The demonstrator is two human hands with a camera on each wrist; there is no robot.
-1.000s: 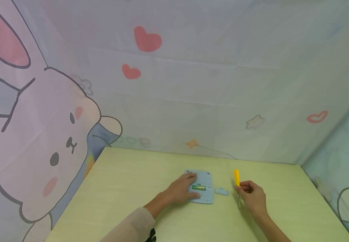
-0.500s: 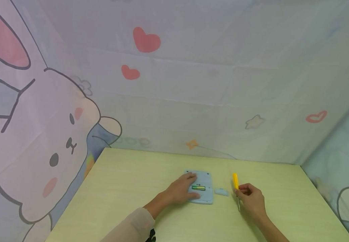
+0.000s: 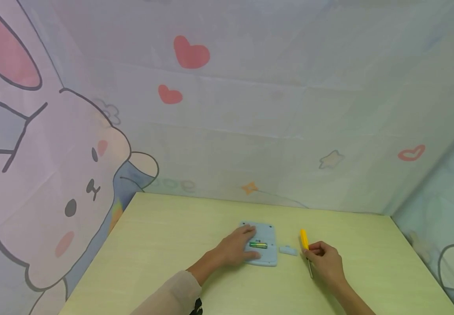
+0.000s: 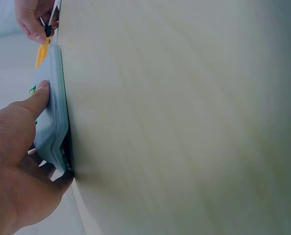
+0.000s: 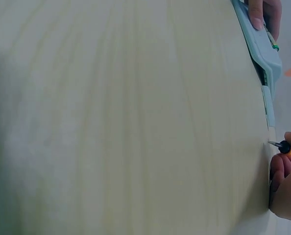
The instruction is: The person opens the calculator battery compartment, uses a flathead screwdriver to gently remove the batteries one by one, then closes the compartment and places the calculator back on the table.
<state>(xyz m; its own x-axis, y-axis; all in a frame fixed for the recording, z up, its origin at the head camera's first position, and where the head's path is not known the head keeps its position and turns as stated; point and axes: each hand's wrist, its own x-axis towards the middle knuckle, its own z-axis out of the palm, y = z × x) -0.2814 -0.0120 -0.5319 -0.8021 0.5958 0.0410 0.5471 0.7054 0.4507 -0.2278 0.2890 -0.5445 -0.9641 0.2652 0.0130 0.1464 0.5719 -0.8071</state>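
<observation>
A light blue calculator (image 3: 266, 232) lies face down on the table, its battery compartment uncovered with a green battery (image 3: 258, 245) inside. My left hand (image 3: 232, 248) holds the calculator at its left side; in the left wrist view the thumb (image 4: 39, 98) lies on its upturned back and other fingers bend at the edge. Just right of it lies the small blue battery cover (image 3: 288, 250). Farther right, my right hand (image 3: 328, 263) pinches a yellow-handled screwdriver (image 3: 304, 238), handle up and tilted left, metal shaft pointing down. The right wrist view shows the screwdriver's tip (image 5: 274, 143) near the tabletop.
The pale yellow-green table (image 3: 163, 245) ends at a cloth backdrop (image 3: 250, 131) printed with hearts and a large rabbit. A second cloth wall (image 3: 447, 210) stands along the right side.
My right hand has moved slightly left and toward me with the screwdriver, whose handle now leans more to the left. The left hand and calculator stay put.
</observation>
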